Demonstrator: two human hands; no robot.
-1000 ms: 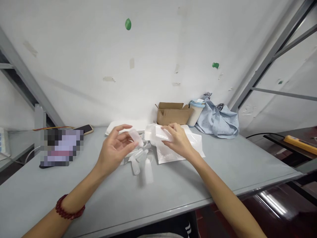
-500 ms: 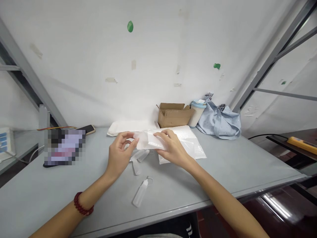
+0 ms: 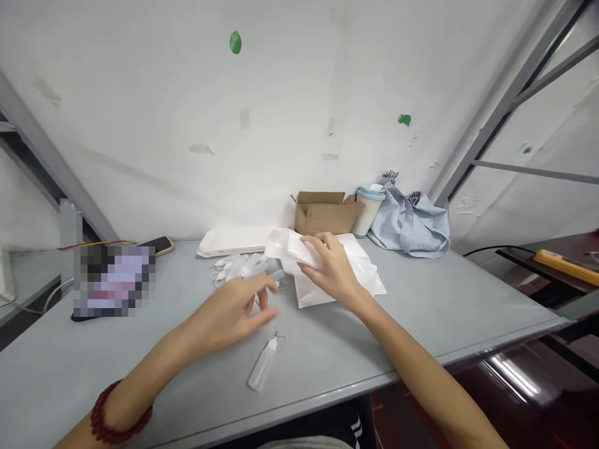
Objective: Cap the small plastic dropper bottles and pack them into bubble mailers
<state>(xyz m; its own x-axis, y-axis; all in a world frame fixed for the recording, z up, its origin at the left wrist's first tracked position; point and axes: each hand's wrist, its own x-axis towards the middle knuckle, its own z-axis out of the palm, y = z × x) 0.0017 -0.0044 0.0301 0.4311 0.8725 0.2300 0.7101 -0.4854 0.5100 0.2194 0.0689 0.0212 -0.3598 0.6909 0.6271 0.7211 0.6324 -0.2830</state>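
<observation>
My right hand [image 3: 330,265] is closed on a translucent white plastic bag [image 3: 279,243], gripping a folded, thicker part of it above the table. Under it lie white bubble mailers [image 3: 311,293]. My left hand [image 3: 234,312] hovers palm down with thumb and fingers apart, slightly blurred, and nothing shows in its grasp. Just beyond it is a pile of small clear squeeze bottles [image 3: 238,267] with looped caps, partly hidden by the hand. One single squeeze bottle [image 3: 263,365] lies nearer the front edge, below my left hand.
Against the wall stand an open cardboard box [image 3: 327,218], a cup with a blue lid [image 3: 369,212] and a light blue cloth bag [image 3: 412,227]. A flat white package [image 3: 234,240] lies at the back. A blurred-out phone [image 3: 115,280] and another dark phone [image 3: 161,245] are at left.
My left hand has let go of the bag's edge and moved down toward me. My right hand keeps hold of the bag, which has shifted slightly up. More of the bottle pile shows.
</observation>
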